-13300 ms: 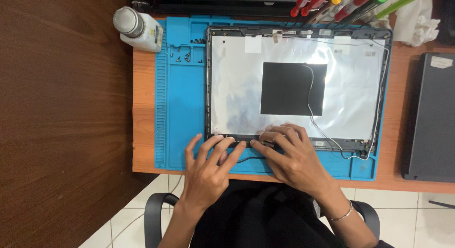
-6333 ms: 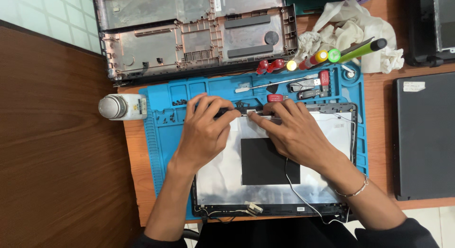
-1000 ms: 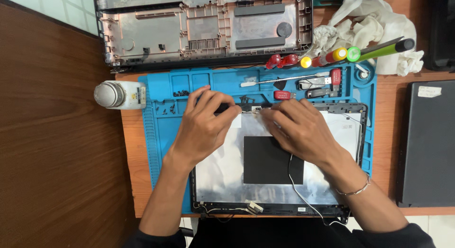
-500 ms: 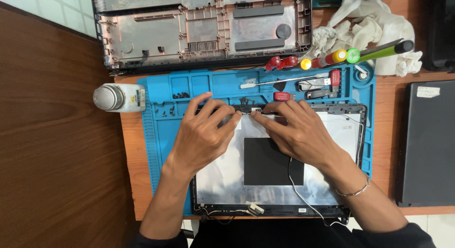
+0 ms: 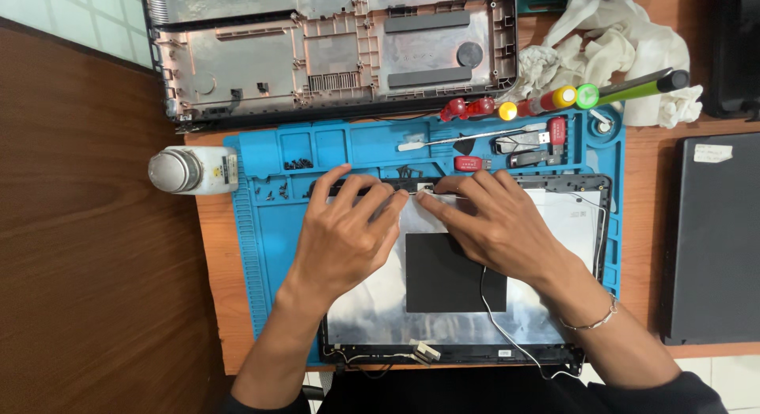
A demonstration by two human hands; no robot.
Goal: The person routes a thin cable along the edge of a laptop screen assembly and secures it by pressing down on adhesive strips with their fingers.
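Observation:
A laptop lid (image 5: pixel 570 224) lies inner side up on a blue work mat (image 5: pixel 269 240), showing silver foil, a black square patch (image 5: pixel 451 275) and a thin cable. My left hand (image 5: pixel 344 232) rests on the lid's left part, its fingers spread and their tips on the lid's far edge. My right hand (image 5: pixel 495 220) lies beside it, fingertips pressing the same far edge near the middle, where a small pale part sits. The fingertips of the two hands almost meet. Neither hand visibly holds a tool.
An empty laptop base shell (image 5: pixel 332 54) lies beyond the mat. Screwdrivers (image 5: pixel 554 101), small red tools and tweezers sit along the mat's far edge. A white bottle (image 5: pixel 190 170) stands left, crumpled cloth (image 5: pixel 617 46) far right, a dark laptop (image 5: pixel 712 240) at right. Loose screws (image 5: pixel 297 164) sit in mat trays.
Over thirteen seconds the lid was turned around and my hands went to its far edge. In the last second the fingers only shifted slightly along that edge.

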